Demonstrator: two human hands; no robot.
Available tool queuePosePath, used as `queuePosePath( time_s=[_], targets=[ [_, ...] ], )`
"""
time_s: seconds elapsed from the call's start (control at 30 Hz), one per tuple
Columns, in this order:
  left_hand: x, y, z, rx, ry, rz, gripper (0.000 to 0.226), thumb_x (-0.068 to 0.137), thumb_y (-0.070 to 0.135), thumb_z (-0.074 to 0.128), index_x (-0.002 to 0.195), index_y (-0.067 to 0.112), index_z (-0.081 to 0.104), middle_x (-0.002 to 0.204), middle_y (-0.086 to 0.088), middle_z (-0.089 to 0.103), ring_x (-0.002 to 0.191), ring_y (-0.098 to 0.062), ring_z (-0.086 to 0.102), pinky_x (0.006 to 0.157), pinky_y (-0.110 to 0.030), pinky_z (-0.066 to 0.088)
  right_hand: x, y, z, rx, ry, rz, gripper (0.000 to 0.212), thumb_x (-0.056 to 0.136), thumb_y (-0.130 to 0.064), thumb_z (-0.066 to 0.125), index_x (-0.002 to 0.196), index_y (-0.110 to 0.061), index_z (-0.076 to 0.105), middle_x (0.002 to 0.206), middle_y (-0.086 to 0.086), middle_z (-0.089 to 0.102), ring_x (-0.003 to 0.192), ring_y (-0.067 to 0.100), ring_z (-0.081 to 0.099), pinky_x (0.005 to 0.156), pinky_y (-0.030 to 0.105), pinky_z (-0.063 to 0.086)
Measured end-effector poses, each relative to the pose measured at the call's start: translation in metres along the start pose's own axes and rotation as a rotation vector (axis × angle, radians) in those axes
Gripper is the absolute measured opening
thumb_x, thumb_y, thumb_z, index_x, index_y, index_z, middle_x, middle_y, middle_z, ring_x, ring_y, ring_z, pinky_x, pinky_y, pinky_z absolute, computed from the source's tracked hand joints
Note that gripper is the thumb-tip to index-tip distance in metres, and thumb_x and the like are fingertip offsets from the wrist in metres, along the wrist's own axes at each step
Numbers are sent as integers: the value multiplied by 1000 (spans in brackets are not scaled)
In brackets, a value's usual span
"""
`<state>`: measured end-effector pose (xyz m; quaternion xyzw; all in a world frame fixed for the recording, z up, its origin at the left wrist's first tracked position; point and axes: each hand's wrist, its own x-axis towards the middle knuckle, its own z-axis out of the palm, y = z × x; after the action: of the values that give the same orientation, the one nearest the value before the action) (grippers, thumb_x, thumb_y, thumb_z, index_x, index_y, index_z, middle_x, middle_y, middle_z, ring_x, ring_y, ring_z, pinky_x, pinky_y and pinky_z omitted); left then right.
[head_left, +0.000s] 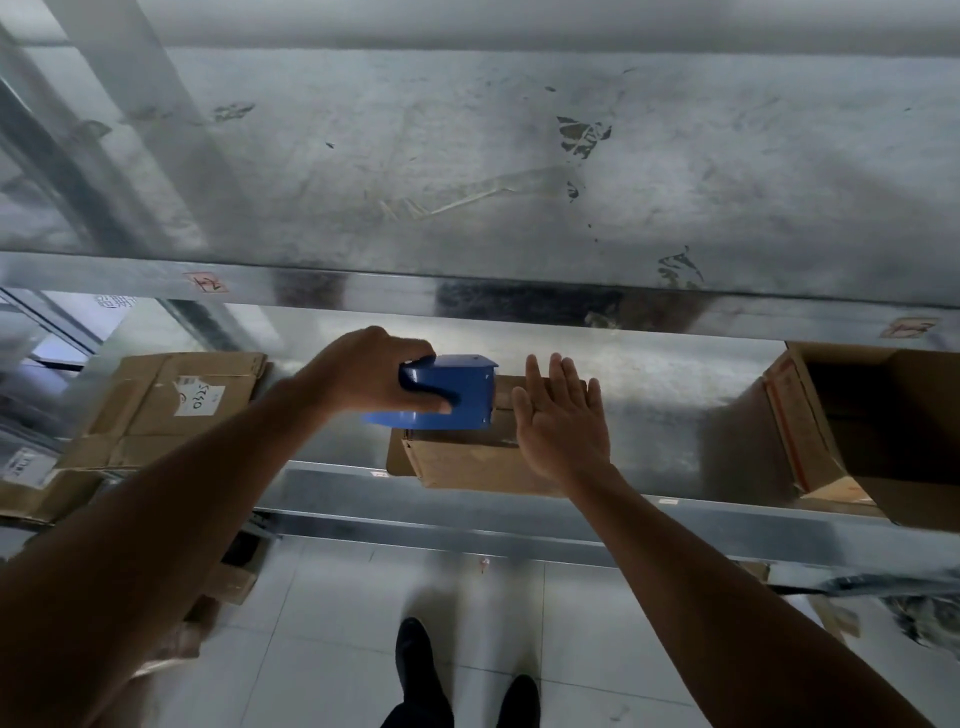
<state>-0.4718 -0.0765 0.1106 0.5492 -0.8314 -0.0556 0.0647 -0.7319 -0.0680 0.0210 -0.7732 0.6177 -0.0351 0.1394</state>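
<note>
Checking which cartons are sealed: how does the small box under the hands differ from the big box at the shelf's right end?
The small box is closed, its top under the flat right hand and the tape dispenser in the left hand; the big box gapes open, dark inside. The small box shows no stripes; the big box bears red stripes along one flap. Both are brown cardboard on the metal shelf.

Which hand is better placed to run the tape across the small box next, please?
Left, probably. The left hand grips the blue tape dispenser at the top of the small box, while the right hand lies flat and open on the box, holding no tool.
</note>
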Motion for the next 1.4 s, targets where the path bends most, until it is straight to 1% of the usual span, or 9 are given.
queuePosePath(
  time_s=[0.17, 0.27, 0.37, 0.5, 0.6, 0.7, 0.93, 1.23, 1.4],
  targets=[
    [2, -54, -34, -131, -346, -276, 92, 35, 105, 47, 94, 36, 59, 83, 15, 64, 81, -11, 61, 77, -33, 48, 7, 12, 0, 26, -1, 37, 64, 103, -58, -1, 160, -31, -14, 170, 3, -15, 156, 19, -17, 127, 47, -6],
    [-17, -95, -48, -212, -417, -382, 91, 33, 103, 52, 92, 34, 62, 88, 8, 68, 89, -15, 63, 87, -38, 48, 8, 17, -1, 22, 18, 39, 71, 100, -66, -2, 162, -31, -10, 171, 5, -10, 157, 21, -13, 127, 46, -6],
    [-28, -100, -42, -89, -343, -391, 86, 37, 101, 49, 88, 33, 65, 86, 12, 66, 83, -14, 62, 79, -33, 50, 4, 6, 7, -66, 66, 4, 76, 99, -71, -1, 162, -30, -7, 171, 8, -7, 157, 25, -10, 127, 47, -5],
    [-38, -107, -28, -144, -165, -353, 80, 37, 107, 45, 61, 33, 65, 54, 10, 59, 60, -14, 60, 60, -30, 44, 5, 2, 9, -95, 55, 15, 79, 96, -75, 1, 162, -33, -9, 171, 8, -8, 157, 24, -11, 127, 48, -5],
    [-43, -108, -30, -200, -160, -344, 71, 37, 105, 49, 59, 39, 65, 49, 9, 57, 56, -15, 59, 57, -30, 42, 5, 2, 9, -105, 62, 8, 81, 94, -76, 0, 162, -33, -7, 171, 9, -7, 158, 25, -10, 127, 49, -5],
    [-43, -104, -33, -208, -202, -352, 80, 33, 105, 47, 58, 31, 65, 49, 9, 58, 54, -13, 57, 54, -27, 38, 5, 1, 8, -114, 35, 24, 81, 93, -76, 0, 162, -33, -9, 171, 8, -9, 157, 25, -12, 127, 49, -5],
    [-35, -82, -12, 63, -313, -316, 79, 50, 100, 50, 71, 26, 67, 67, 9, 63, 67, -12, 59, 64, -29, 47, 6, 0, 6, -123, 5, 36, 82, 92, -78, 4, 162, -35, -8, 171, 7, -10, 157, 25, -11, 127, 51, -4],
    [-26, -45, -1, 476, -186, -301, 67, 67, 84, 62, 91, 21, 69, 75, 1, 61, 66, -18, 52, 65, -30, 36, 8, -4, 3, -183, -19, -1, 74, 96, -73, 4, 160, -39, -11, 170, 12, -11, 157, 33, -12, 125, 54, -8],
    [-53, -57, 20, 384, -192, -491, 72, 67, 86, 60, 83, 16, 68, 68, 2, 57, 62, -18, 54, 65, -29, 40, 5, -7, 4, -199, 58, -104, 62, 106, -56, 16, 162, -36, -2, 170, 14, -5, 156, 35, -8, 125, 58, -6]
  ],
)
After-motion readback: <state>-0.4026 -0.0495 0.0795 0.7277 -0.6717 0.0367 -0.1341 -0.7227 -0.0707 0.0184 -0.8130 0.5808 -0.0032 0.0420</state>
